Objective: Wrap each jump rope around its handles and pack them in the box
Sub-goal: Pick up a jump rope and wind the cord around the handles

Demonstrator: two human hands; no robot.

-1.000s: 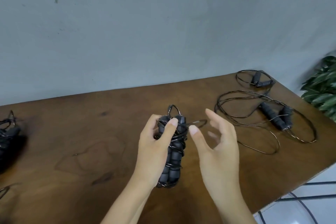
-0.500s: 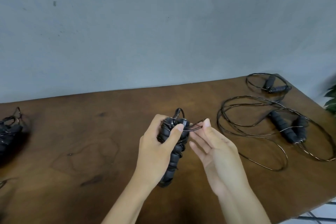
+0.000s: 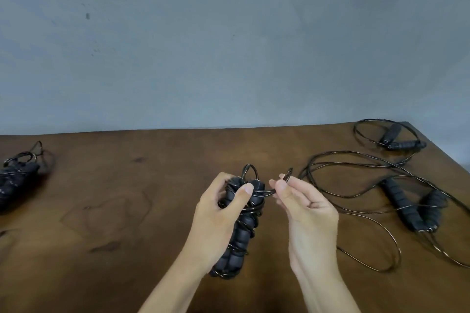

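My left hand (image 3: 216,221) grips a jump rope bundle (image 3: 239,236), two black foam handles side by side with thin black cord wound around them, held above the brown table (image 3: 127,211). A short loop of cord (image 3: 287,175) sticks out to the right from the top of the bundle. My right hand (image 3: 305,213) pinches that loop between thumb and fingertips. An unwrapped jump rope (image 3: 407,208) lies on the table to the right, its cord spread in wide loops. Another loose jump rope (image 3: 396,142) lies at the far right corner. No box is in view.
A wrapped rope bundle (image 3: 15,180) lies at the table's left edge. A grey wall stands behind the table. The table's right edge runs diagonally at the far right.
My right hand closed from spread fingers onto the cord's free loop and now pinches it. The view has shifted left, so the loose ropes sit farther right and the plant is gone.
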